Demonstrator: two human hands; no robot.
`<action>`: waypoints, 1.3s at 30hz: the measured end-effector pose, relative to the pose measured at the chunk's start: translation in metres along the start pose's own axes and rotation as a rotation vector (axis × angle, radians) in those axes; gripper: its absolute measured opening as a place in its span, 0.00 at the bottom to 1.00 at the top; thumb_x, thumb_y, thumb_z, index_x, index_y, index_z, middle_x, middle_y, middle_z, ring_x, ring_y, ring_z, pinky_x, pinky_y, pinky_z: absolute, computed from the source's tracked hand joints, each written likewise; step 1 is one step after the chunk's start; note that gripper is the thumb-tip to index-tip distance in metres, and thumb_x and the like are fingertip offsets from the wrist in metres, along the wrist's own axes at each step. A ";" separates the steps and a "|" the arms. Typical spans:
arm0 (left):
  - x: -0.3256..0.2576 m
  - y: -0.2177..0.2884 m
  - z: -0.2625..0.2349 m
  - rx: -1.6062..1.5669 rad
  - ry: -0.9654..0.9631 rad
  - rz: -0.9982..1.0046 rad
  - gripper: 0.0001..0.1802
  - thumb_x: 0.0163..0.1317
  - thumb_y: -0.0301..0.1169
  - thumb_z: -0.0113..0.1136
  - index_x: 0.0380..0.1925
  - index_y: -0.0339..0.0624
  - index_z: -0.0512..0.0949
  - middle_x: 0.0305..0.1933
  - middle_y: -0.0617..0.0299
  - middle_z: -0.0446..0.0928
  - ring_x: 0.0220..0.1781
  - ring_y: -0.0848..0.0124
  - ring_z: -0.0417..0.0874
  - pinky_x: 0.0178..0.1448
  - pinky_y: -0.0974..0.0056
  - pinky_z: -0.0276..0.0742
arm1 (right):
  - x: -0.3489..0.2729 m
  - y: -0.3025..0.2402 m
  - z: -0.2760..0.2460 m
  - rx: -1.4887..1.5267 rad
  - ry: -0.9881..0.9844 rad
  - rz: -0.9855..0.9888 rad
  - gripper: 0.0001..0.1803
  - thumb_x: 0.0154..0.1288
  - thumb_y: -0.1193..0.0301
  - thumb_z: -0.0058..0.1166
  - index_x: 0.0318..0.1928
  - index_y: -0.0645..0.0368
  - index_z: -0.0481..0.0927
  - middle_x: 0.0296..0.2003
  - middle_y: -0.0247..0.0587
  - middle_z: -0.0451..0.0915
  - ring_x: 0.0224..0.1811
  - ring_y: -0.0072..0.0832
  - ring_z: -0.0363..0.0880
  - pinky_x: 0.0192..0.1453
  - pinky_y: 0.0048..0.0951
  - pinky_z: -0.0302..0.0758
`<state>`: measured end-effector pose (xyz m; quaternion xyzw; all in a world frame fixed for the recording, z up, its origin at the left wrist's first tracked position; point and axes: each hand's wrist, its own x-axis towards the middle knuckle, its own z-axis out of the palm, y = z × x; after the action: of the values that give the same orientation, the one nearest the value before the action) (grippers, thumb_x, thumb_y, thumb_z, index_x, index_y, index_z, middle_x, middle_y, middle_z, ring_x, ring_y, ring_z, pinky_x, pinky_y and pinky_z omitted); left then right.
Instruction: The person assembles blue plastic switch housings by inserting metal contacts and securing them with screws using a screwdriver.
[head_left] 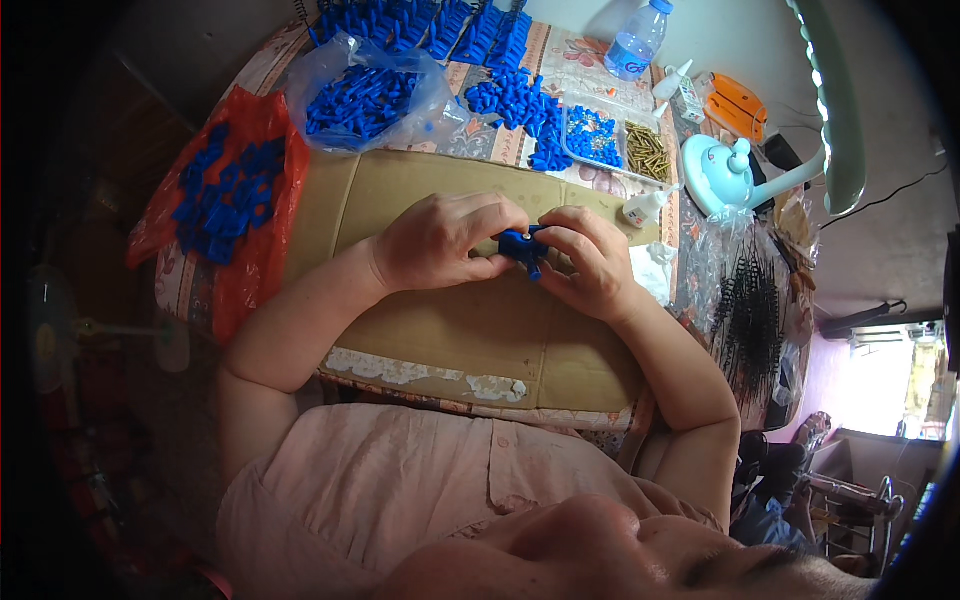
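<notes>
Both hands meet over the middle of a flat sheet of brown cardboard (440, 330) laid on the table. The left hand (445, 243) and the right hand (590, 262) are each pinched together on one small blue plastic part (523, 246), the left from its left side, the right from its right, with fingertips curled over it. The part sits just above the cardboard; whether it touches cannot be told.

Around the hands the cardboard lies bare to its near edge, which is frayed white along the table's rim. Its far edge runs just behind the knuckles.

Beyond that edge, a clear plastic bag of blue parts (365, 95) stands at the left, and a loose heap of blue plastic pieces (515, 105) lies at the centre. An orange-red plastic bag holding more blue parts (225, 190) hangs over the table's left edge. Right of the heap is a clear tray with small blue bits and brass screws (615, 140). A small white squeeze bottle (643, 208) lies near the right hand, a pale blue lamp base (720, 172) beyond it, a clear water bottle with a blue label (637, 40) at the far edge.
</notes>
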<state>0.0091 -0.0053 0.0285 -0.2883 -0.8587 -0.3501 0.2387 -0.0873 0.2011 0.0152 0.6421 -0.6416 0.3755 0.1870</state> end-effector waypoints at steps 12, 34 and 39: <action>-0.002 -0.001 0.003 0.018 0.045 0.006 0.16 0.47 0.24 0.66 0.38 0.41 0.75 0.35 0.58 0.79 0.36 0.58 0.83 0.38 0.59 0.79 | 0.000 0.001 0.001 0.024 0.023 0.020 0.26 0.40 0.76 0.68 0.44 0.57 0.74 0.40 0.42 0.77 0.34 0.36 0.79 0.33 0.33 0.76; -0.008 -0.016 0.010 -0.878 0.008 -0.691 0.16 0.58 0.23 0.64 0.45 0.39 0.71 0.41 0.67 0.77 0.41 0.81 0.78 0.46 0.73 0.76 | 0.000 -0.006 -0.002 0.125 0.114 0.270 0.24 0.50 0.78 0.65 0.49 0.61 0.73 0.41 0.48 0.77 0.42 0.40 0.79 0.45 0.35 0.77; -0.006 -0.017 0.012 -0.926 0.056 -0.703 0.15 0.58 0.23 0.64 0.44 0.40 0.71 0.40 0.66 0.77 0.39 0.81 0.78 0.43 0.73 0.77 | 0.020 -0.032 -0.018 -0.150 -0.190 -0.075 0.15 0.49 0.76 0.64 0.40 0.60 0.78 0.38 0.41 0.78 0.43 0.37 0.79 0.45 0.34 0.76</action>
<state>-0.0004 -0.0078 0.0092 -0.0511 -0.6536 -0.7548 -0.0204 -0.0629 0.2038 0.0490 0.6827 -0.6582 0.2566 0.1867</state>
